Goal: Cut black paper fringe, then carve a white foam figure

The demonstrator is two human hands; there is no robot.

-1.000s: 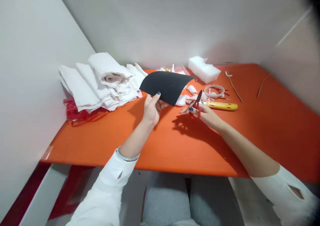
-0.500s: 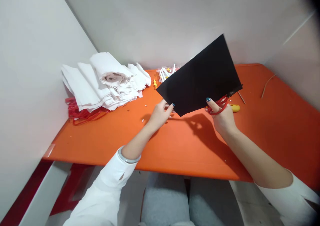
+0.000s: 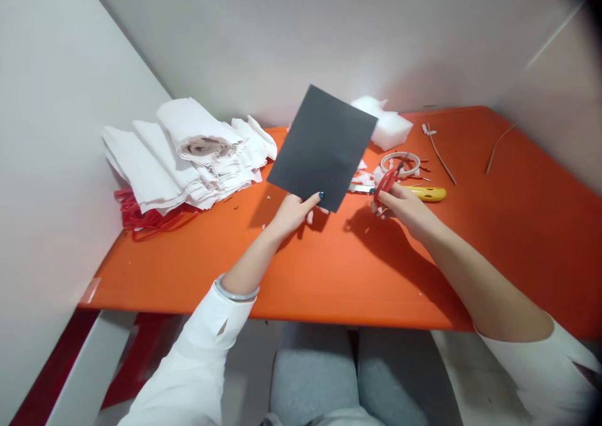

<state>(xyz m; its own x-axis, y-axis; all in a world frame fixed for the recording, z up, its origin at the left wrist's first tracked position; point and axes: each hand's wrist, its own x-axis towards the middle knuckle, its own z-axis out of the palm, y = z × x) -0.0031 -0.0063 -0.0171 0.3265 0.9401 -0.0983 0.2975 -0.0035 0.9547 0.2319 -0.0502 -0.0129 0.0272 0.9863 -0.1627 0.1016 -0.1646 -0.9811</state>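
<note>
My left hand (image 3: 295, 211) pinches the lower edge of a black sheet (image 3: 322, 147) and holds it upright above the orange table (image 3: 329, 269). My right hand (image 3: 399, 201) grips a pair of red-handled scissors (image 3: 386, 182) just right of the sheet, its fingers closed round the handles. The blades point left towards the sheet, low over the table.
A heap of white folded cloth (image 3: 188, 153) over red cords (image 3: 145, 216) lies at the far left. Behind the sheet are a white foam block (image 3: 383, 125), a tape roll (image 3: 399, 162), a yellow-handled tool (image 3: 426, 193), white scraps and thin sticks (image 3: 439, 156).
Both hands held the sheet raised to the right half a second ago. The right hand has let go of it, and the left hand has swung the sheet to the left and upright.
</note>
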